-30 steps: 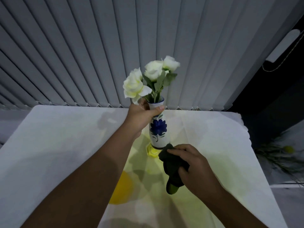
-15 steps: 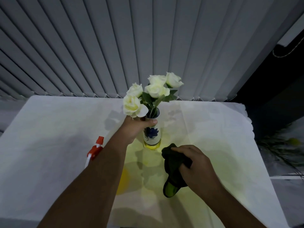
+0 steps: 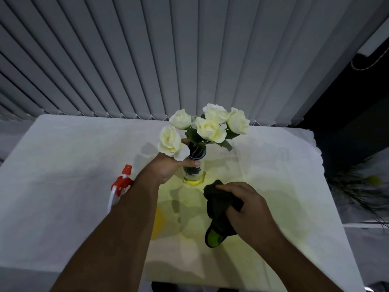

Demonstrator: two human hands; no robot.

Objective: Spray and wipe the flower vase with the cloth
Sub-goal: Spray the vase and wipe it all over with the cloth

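A white flower vase (image 3: 194, 170) with a dark blue flower print holds several white roses (image 3: 208, 128) and stands on a small yellow coaster (image 3: 193, 182) on the table. My left hand (image 3: 168, 167) grips the vase just under its rim. Just right of and nearer than the vase, my right hand (image 3: 246, 204) is closed on a dark green cloth (image 3: 219, 213), which hangs apart from the vase. A spray bottle with an orange-red head (image 3: 123, 181) lies to the left, partly hidden by my left forearm.
The table carries a white cloth (image 3: 63, 165) and ends at grey vertical blinds (image 3: 168, 60) behind. A yellow round thing (image 3: 159, 223) shows beside my left forearm. Dark foliage (image 3: 357, 186) lies off the table's right edge.
The vase has come down from a raised position onto the yellow coaster, my left hand still on it. The cloth hand stayed near the vase's base. The spray bottle has come into view.
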